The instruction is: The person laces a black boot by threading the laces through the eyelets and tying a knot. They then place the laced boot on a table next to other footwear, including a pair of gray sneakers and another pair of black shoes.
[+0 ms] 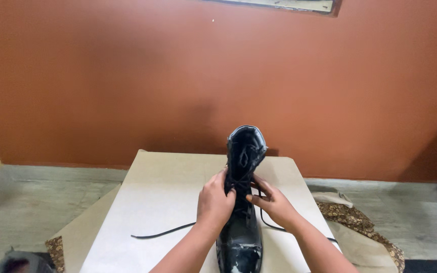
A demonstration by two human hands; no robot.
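Note:
A tall black lace-up boot (244,151) stands upright on a pale sheet of cardboard (163,197), its toe towards me and its scuffed toe cap at the bottom edge. My left hand (214,202) grips the boot's laced front from the left side. My right hand (274,203) is on the right side of the boot, fingers pinching the black lace (266,222) close to the eyelets. One loose end of the lace (163,232) trails left across the cardboard, and another loops to the right of the boot.
The cardboard lies on a grey concrete floor (41,202) against a reddish-brown wall (127,76). A brown patterned cloth (355,220) sits at the right of the cardboard. A dark object (18,262) shows at the bottom left corner.

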